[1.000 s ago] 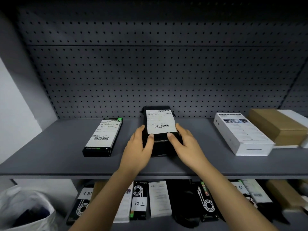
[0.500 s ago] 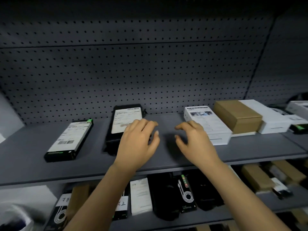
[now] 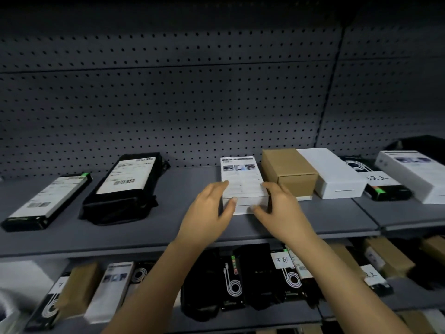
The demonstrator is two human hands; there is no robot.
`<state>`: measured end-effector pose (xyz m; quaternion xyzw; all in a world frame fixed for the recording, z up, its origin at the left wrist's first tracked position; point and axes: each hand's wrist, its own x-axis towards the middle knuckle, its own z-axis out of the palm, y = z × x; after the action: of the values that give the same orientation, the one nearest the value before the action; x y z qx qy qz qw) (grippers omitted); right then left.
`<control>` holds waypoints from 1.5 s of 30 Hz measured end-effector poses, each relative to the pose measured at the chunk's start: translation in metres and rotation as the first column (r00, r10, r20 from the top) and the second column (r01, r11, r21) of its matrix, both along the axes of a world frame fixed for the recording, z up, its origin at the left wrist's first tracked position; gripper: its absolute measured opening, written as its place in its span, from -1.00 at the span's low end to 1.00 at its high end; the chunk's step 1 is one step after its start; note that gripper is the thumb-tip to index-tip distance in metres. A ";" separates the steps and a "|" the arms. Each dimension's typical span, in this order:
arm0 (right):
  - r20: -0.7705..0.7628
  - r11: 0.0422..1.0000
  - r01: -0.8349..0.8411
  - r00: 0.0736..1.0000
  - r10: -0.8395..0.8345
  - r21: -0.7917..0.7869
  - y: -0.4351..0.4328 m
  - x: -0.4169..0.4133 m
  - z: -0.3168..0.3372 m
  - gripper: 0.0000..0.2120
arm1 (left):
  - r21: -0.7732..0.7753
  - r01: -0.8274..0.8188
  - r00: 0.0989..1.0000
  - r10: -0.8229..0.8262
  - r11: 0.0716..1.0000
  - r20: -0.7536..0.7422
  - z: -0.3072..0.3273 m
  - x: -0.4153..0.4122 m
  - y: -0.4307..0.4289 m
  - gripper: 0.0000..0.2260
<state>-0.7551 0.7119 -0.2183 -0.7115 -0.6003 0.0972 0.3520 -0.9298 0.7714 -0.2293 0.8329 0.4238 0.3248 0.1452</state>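
One white box (image 3: 242, 183): a printed carton lying flat on the upper shelf (image 3: 154, 227), near end toward the shelf's front edge, far end toward the pegboard (image 3: 168, 104).
Left hand (image 3: 208, 209): holds the carton's near left corner, fingers curled over the top edge, thumb against the front face.
Right hand (image 3: 281, 206): holds the near right corner, fingers down the right side, thumb on the front face.
Right neighbour: brown cardboard box (image 3: 289, 169), just beside the white box, with the right hand's fingers between the two.
Further right: plain white carton (image 3: 333, 175), then black cable box (image 3: 382, 186) with a green mark.
Left: black pouch (image 3: 125, 201) with a barcode label, well apart; slim black box (image 3: 45, 203) beyond it.
Below: lower shelf (image 3: 349, 307) crowded with cable packs and cartons, blurred.
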 end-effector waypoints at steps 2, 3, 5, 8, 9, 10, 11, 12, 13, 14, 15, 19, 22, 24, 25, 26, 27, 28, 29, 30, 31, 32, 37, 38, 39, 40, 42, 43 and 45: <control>-0.044 0.998 -0.063 0.997 0.064 0.012 0.004 0.006 -0.008 -0.53 | -0.045 -0.040 0.999 0.042 0.998 0.033 -0.003 0.007 -0.002 -0.58; -0.050 0.996 -0.082 0.995 0.083 0.024 0.007 0.009 -0.011 -0.56 | -0.062 -0.062 0.995 0.066 0.996 0.071 -0.003 0.010 -0.003 -0.60; -0.064 0.995 -0.092 0.993 0.095 0.044 0.010 0.013 -0.016 -0.61 | -0.090 -0.098 0.981 0.111 0.991 0.159 -0.003 0.014 -0.006 -0.67; -0.084 0.991 -0.111 0.990 0.117 0.077 0.013 0.017 -0.020 -0.62 | -0.096 -0.144 0.965 0.161 0.985 0.208 -0.002 0.016 -0.011 -0.74; -0.095 0.989 -0.123 0.987 0.131 0.087 0.013 0.018 -0.021 -0.62 | -0.100 -0.156 0.960 0.174 0.983 0.218 -0.003 0.016 -0.013 -0.74; -0.108 0.985 -0.136 0.983 0.147 0.103 0.013 0.018 -0.022 -0.61 | -0.109 -0.162 0.956 0.184 0.981 0.229 -0.004 0.016 -0.016 -0.74; -0.118 0.982 -0.147 0.980 0.161 0.121 0.013 0.017 -0.023 -0.59 | -0.113 -0.170 0.952 0.193 0.979 0.239 -0.004 0.016 -0.018 -0.73; -0.123 0.977 -0.155 0.977 0.173 0.143 0.013 0.016 -0.023 -0.57 | -0.110 -0.181 0.948 0.203 0.977 0.244 -0.005 0.015 -0.020 -0.71; -0.121 0.973 -0.162 0.976 0.183 0.165 0.013 0.015 -0.022 -0.55 | -0.104 -0.193 0.945 0.214 0.976 0.248 -0.006 0.014 -0.021 -0.69; -0.121 0.966 -0.173 0.973 0.198 0.192 0.012 0.014 -0.020 -0.53 | -0.110 -0.198 0.941 0.220 0.974 0.257 -0.007 0.013 -0.021 -0.68; -0.125 0.959 -0.184 0.969 0.215 0.217 0.011 0.012 -0.018 -0.53 | -0.125 -0.196 0.936 0.224 0.973 0.272 -0.006 0.011 -0.022 -0.66; -0.083 0.912 -0.231 0.958 0.274 0.340 0.014 -0.002 -0.005 -0.60 | -0.202 -0.220 0.927 0.269 0.954 0.261 0.003 -0.003 -0.021 -0.74; -0.083 0.885 -0.219 0.958 0.275 0.410 0.020 -0.015 0.001 -0.70 | -0.217 -0.236 0.921 0.290 0.947 0.262 0.008 -0.014 -0.017 -0.73; -0.134 0.874 -0.201 0.949 0.286 0.442 0.026 -0.026 0.004 -0.75 | -0.248 -0.125 0.901 0.214 0.961 0.376 0.015 -0.019 -0.013 -0.62; -0.179 0.870 -0.193 0.937 0.301 0.455 0.029 -0.033 0.004 -0.77 | -0.243 -0.053 0.898 0.152 0.969 0.412 0.019 -0.021 -0.012 -0.59; -0.237 0.867 -0.186 0.917 0.323 0.462 0.032 -0.039 0.005 -0.78 | -0.214 -0.009 0.912 0.095 0.977 0.400 0.024 -0.022 -0.010 -0.58; -0.300 0.871 -0.181 0.890 0.342 0.457 0.034 -0.045 0.005 -0.78 | -0.166 0.000 0.935 0.059 0.986 0.349 0.029 -0.024 -0.008 -0.61; -0.361 0.879 -0.176 0.862 0.355 0.444 0.035 -0.051 0.006 -0.76 | -0.115 -0.012 0.956 0.045 0.993 0.289 0.031 -0.028 -0.005 -0.65; -0.409 0.887 -0.170 0.839 0.358 0.429 0.036 -0.056 0.006 -0.75 | -0.076 -0.034 0.970 0.051 0.997 0.238 0.032 -0.032 -0.001 -0.69; -0.435 0.893 -0.162 0.828 0.355 0.420 0.037 -0.060 0.005 -0.75 | -0.053 -0.058 0.976 0.067 0.997 0.208 0.032 -0.036 0.002 -0.71; -0.436 0.899 -0.153 0.833 0.341 0.411 0.038 -0.063 0.004 -0.76 | -0.035 -0.079 0.978 0.084 0.996 0.190 0.031 -0.041 0.005 -0.72; -0.427 0.906 -0.149 0.844 0.326 0.396 0.038 -0.066 0.003 -0.77 | -0.016 -0.094 0.980 0.095 0.995 0.175 0.030 -0.045 0.007 -0.72; -0.381 0.973 -0.105 0.907 0.178 0.204 0.038 -0.083 0.004 -0.65 | -0.005 -0.130 0.976 0.129 0.992 0.175 0.028 -0.065 0.011 -0.73; -0.380 0.984 -0.109 0.912 0.155 0.138 0.039 -0.086 0.004 -0.63 | -0.025 -0.138 0.972 0.140 0.990 0.186 0.027 -0.069 0.014 -0.73; -0.386 0.991 -0.115 0.913 0.132 0.068 0.040 -0.089 0.003 -0.61 | -0.046 -0.141 0.969 0.147 0.989 0.199 0.025 -0.074 0.016 -0.72; -0.398 0.993 -0.119 0.911 0.113 0.009 0.042 -0.093 0.002 -0.60 | -0.070 -0.138 0.966 0.150 0.988 0.210 0.024 -0.078 0.018 -0.71; -0.438 0.996 -0.090 0.896 0.077 -0.011 0.045 -0.102 -0.001 -0.63 | -0.120 -0.120 0.965 0.144 0.986 0.220 0.020 -0.083 0.019 -0.67; -0.466 0.999 -0.046 0.883 0.049 0.019 0.047 -0.105 -0.002 -0.66 | -0.147 -0.105 0.966 0.136 0.984 0.220 0.019 -0.084 0.018 -0.65; -0.502 0.995 0.066 0.865 -0.022 0.070 0.045 -0.110 -0.002 -0.72 | -0.209 -0.071 0.968 0.118 0.975 0.221 0.016 -0.084 0.014 -0.62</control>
<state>-0.8650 0.7564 -0.2207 -0.6599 -0.4759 0.2445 0.5274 -1.0143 0.7859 -0.2137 0.7493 0.4738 0.3824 0.2606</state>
